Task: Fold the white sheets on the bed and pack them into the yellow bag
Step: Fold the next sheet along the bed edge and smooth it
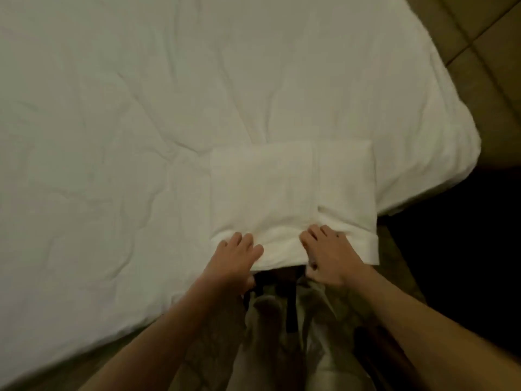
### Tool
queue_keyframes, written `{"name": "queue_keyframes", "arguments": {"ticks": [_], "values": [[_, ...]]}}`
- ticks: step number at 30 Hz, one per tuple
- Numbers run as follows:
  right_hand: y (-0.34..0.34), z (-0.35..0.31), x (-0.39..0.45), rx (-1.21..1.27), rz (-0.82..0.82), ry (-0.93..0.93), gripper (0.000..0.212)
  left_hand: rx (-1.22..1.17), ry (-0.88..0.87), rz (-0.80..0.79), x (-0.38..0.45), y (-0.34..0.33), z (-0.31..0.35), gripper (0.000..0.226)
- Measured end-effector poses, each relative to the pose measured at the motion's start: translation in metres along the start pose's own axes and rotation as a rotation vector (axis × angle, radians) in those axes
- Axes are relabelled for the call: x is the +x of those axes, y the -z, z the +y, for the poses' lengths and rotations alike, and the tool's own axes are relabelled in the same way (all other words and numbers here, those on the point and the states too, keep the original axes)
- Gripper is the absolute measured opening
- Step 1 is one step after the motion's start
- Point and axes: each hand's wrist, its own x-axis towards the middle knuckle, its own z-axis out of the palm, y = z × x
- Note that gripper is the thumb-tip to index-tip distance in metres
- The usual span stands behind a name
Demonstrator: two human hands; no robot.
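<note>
— Folded white sheet [287,193]?
— Lying as a thick rectangle at the near edge of the bed [112,136], close to its right corner, near hem hanging just past the mattress edge.
— Left hand [236,261]?
— Fingers laid across the top of the fold's near left corner, thumb tucked low at the edge; gripping that corner, by the look of it.
— Right hand [327,258]?
— Fingers curled over the near hem right of centre, thumb underneath, pinching the layers.
— Below the hands?
— Dark straps and pale fabric [282,320], too dim to name. Tiled floor [485,66] beyond the bed's right side.
</note>
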Motion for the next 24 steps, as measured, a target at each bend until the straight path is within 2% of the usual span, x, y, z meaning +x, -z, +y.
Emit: {"name": "queue_keyframes", "arguments": {"ticks": [2, 4, 6, 8, 12, 17, 21, 24], "values": [[0.004, 0.002, -0.001, 0.116, 0.106, -0.062, 0.047, -0.159, 0.024, 0.012, 0.002, 0.009, 0.0, 0.049], [0.018, 0.004, 0.01, 0.226, 0.359, -0.142, 0.049, -0.224, 0.056, 0.245, 0.012, 0.023, -0.003, 0.052], [0.036, 0.006, 0.031, 0.239, 0.458, -0.216, 0.046, -0.178, 0.123, 0.391, 0.032, 0.031, -0.01, 0.058], [0.052, 0.007, 0.058, 0.184, 0.436, -0.271, 0.049, -0.136, 0.201, 0.405, 0.056, 0.037, -0.016, 0.064], [0.067, 0.003, 0.115, 0.142, 0.466, -0.252, 0.051, -0.096, 0.348, 0.445, 0.106, 0.047, -0.028, 0.057], [0.041, 0.019, 0.161, 0.024, 0.452, -0.206, 0.054, -0.125, 0.501, 0.492, 0.141, 0.009, -0.039, 0.056], [0.025, 0.03, 0.177, -0.041, 0.502, -0.212, 0.055, -0.115, 0.524, 0.479, 0.151, -0.002, -0.042, 0.06], [0.033, 0.034, 0.164, -0.029, 0.449, -0.122, 0.056, -0.148, 0.494, 0.436, 0.138, 0.007, -0.041, 0.064]]}}
